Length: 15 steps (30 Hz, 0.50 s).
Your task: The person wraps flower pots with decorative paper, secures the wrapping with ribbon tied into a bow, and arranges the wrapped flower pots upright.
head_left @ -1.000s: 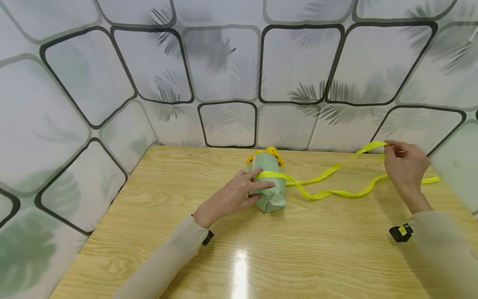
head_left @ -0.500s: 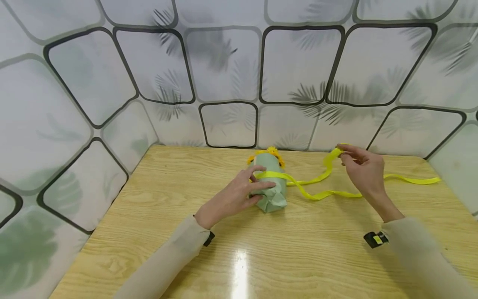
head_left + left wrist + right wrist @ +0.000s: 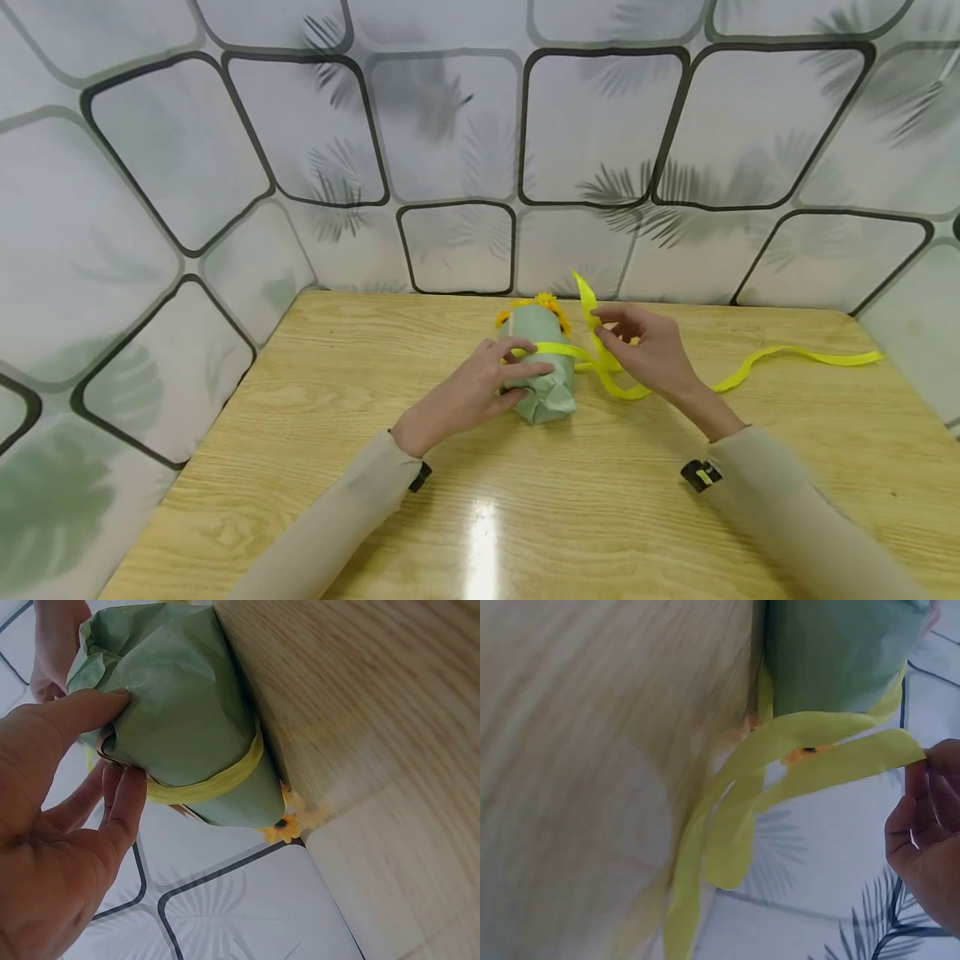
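A small bouquet in pale green wrapping paper [image 3: 551,395] lies on the wooden table, its orange-yellow flowers [image 3: 547,301] toward the wall. Around its middle passes a yellow ribbon [image 3: 206,787]. My left hand [image 3: 472,385] holds the bouquet from the left, thumb and fingertips against the paper. Just right of the bouquet, my right hand [image 3: 647,343] pinches one raised ribbon end between thumb and fingers. In the right wrist view that ribbon length [image 3: 840,762] stretches across to the fingertips. The other ribbon tail [image 3: 795,352] trails along the table. The bouquet's underside is hidden.
The wooden table [image 3: 360,533] meets a patterned wall covering [image 3: 457,125] with leaf prints behind the bouquet. More of this covering rises at the left and right sides. Dark wrist straps show at both sleeves.
My right hand has moved left from the table's far right to beside the bouquet, bringing the ribbon end along. The left hand and bouquet have stayed put.
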Each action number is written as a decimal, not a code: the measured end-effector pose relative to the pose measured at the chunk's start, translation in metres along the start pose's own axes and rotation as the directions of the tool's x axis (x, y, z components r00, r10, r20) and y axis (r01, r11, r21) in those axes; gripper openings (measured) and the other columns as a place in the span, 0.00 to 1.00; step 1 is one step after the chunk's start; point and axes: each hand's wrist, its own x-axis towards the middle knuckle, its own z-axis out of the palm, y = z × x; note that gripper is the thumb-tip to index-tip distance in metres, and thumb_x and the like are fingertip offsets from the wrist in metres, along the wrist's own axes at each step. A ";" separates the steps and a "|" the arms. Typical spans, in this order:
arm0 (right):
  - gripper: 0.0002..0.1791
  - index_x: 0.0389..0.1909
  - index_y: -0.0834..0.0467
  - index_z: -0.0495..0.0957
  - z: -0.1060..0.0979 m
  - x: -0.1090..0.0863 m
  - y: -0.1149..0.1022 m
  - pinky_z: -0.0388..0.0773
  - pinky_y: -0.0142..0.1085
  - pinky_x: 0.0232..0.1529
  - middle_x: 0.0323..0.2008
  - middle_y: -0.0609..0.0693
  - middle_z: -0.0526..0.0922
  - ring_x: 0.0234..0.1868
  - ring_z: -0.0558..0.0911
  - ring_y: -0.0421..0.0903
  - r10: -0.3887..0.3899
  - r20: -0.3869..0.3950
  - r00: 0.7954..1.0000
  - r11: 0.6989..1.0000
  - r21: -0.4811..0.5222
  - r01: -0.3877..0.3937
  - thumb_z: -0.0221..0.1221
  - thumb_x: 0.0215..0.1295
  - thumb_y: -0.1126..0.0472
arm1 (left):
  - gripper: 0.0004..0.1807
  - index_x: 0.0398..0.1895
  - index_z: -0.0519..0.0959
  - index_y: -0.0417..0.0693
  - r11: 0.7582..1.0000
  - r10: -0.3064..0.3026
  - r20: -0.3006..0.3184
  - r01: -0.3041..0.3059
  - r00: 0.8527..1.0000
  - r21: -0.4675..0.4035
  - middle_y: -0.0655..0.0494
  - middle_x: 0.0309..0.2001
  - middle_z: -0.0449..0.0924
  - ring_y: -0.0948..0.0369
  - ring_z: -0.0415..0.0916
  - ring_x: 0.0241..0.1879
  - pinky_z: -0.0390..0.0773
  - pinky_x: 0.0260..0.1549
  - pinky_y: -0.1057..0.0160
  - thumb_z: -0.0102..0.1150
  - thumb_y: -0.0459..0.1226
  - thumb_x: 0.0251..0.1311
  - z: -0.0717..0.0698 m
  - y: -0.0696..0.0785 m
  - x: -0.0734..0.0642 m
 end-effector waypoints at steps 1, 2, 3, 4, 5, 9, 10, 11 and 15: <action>0.16 0.51 0.60 0.84 0.004 0.003 -0.001 0.75 0.24 0.27 0.39 0.58 0.90 0.28 0.81 0.34 -0.027 0.009 1.000 1.000 -0.012 0.027 0.67 0.63 0.72 | 0.25 0.67 0.79 0.60 1.000 0.000 -0.002 0.000 1.000 0.002 0.49 0.67 0.72 0.52 0.73 0.54 0.75 0.48 0.58 0.66 0.35 0.67 0.000 0.000 0.000; 0.17 0.51 0.60 0.84 0.008 0.006 -0.003 0.75 0.25 0.28 0.39 0.58 0.90 0.28 0.82 0.36 -0.052 0.019 0.998 0.998 -0.025 0.053 0.67 0.62 0.73 | 0.25 0.67 0.79 0.60 1.000 -0.001 -0.002 0.001 1.000 0.004 0.49 0.67 0.73 0.52 0.73 0.55 0.76 0.49 0.58 0.67 0.36 0.67 0.000 0.000 0.000; 0.17 0.52 0.61 0.83 0.011 0.009 -0.004 0.75 0.25 0.29 0.39 0.58 0.91 0.28 0.83 0.39 -0.075 0.029 0.997 0.997 -0.034 0.076 0.67 0.62 0.73 | 0.25 0.67 0.79 0.60 1.000 0.000 -0.004 0.000 1.000 0.004 0.49 0.66 0.73 0.52 0.73 0.56 0.75 0.49 0.58 0.67 0.36 0.67 0.000 0.000 0.000; 0.19 0.53 0.61 0.82 0.014 0.012 -0.006 0.75 0.26 0.28 0.39 0.58 0.91 0.28 0.83 0.41 -0.095 0.040 0.995 0.995 -0.040 0.096 0.67 0.61 0.74 | 0.25 0.67 0.79 0.60 1.000 0.003 -0.007 -0.003 1.000 0.003 0.49 0.66 0.73 0.52 0.73 0.56 0.75 0.49 0.58 0.67 0.35 0.67 0.000 -0.001 0.000; 0.20 0.55 0.61 0.81 0.018 0.015 -0.007 0.74 0.27 0.28 0.39 0.58 0.91 0.28 0.83 0.43 -0.112 0.052 0.992 0.992 -0.044 0.115 0.67 0.61 0.74 | 0.25 0.66 0.79 0.60 1.000 0.007 -0.009 -0.007 1.000 0.001 0.49 0.66 0.73 0.52 0.73 0.57 0.75 0.49 0.58 0.67 0.36 0.66 0.000 -0.001 0.000; 0.22 0.58 0.63 0.79 0.029 0.023 -0.013 0.72 0.29 0.28 0.37 0.56 0.91 0.29 0.83 0.46 -0.143 0.102 0.984 0.988 -0.036 0.147 0.65 0.62 0.74 | 0.26 0.66 0.80 0.59 1.000 0.022 -0.018 -0.022 1.000 -0.002 0.48 0.66 0.74 0.52 0.73 0.58 0.75 0.50 0.58 0.68 0.35 0.65 0.001 -0.001 0.000; 0.23 0.59 0.62 0.79 0.032 0.024 -0.015 0.72 0.30 0.28 0.37 0.55 0.92 0.29 0.83 0.46 -0.142 0.113 0.983 0.989 -0.028 0.146 0.65 0.62 0.74 | 0.26 0.66 0.80 0.59 1.000 0.026 -0.021 -0.026 0.999 0.000 0.48 0.65 0.74 0.52 0.73 0.57 0.75 0.50 0.58 0.68 0.35 0.65 0.001 -0.001 0.000; 0.22 0.59 0.63 0.79 0.034 0.025 -0.017 0.73 0.31 0.29 0.37 0.54 0.92 0.30 0.84 0.46 -0.142 0.122 0.982 0.989 -0.017 0.145 0.65 0.63 0.74 | 0.26 0.66 0.80 0.58 1.000 0.030 -0.024 -0.030 0.999 0.004 0.48 0.65 0.75 0.52 0.74 0.57 0.76 0.50 0.57 0.69 0.35 0.65 0.001 -0.002 0.001; 0.22 0.60 0.62 0.79 0.037 0.029 -0.024 0.81 0.41 0.35 0.43 0.55 0.91 0.37 0.87 0.50 -0.158 0.151 0.976 0.987 -0.003 0.160 0.66 0.65 0.70 | 0.26 0.65 0.80 0.57 0.999 0.047 -0.033 -0.046 0.998 0.023 0.48 0.65 0.75 0.53 0.74 0.58 0.75 0.54 0.55 0.70 0.35 0.64 0.002 -0.003 0.001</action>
